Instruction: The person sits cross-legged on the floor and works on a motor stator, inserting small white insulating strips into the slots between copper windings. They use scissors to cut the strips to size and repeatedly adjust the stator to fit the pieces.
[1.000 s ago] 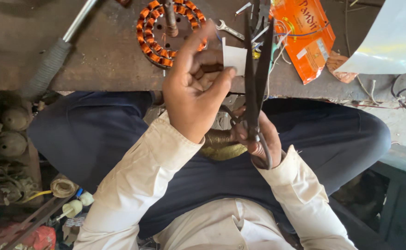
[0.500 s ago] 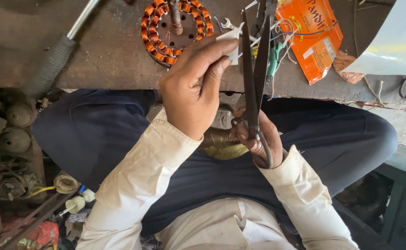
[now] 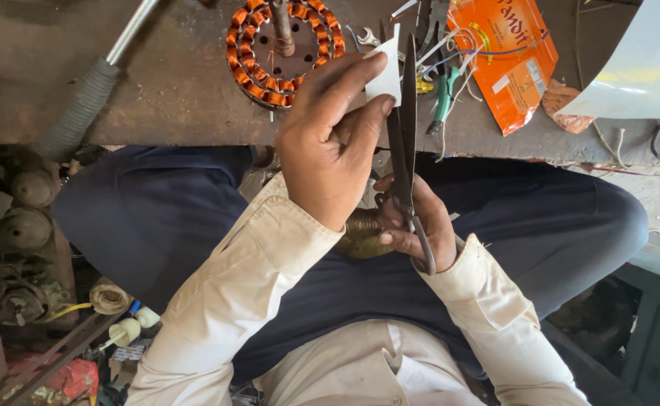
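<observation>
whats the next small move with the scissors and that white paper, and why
Probably close the scissors to cut. The left hand pinches the small white paper piece right against the long dark blades, and the right hand grips the handles low by the lap. How far the blades are parted cannot be told.

This is a repair workshop: a worn metal workbench (image 3: pixel 157 90) carries a copper-wound motor coil (image 3: pixel 281 49), pliers (image 3: pixel 443 98) and loose wires (image 3: pixel 465 45).
</observation>
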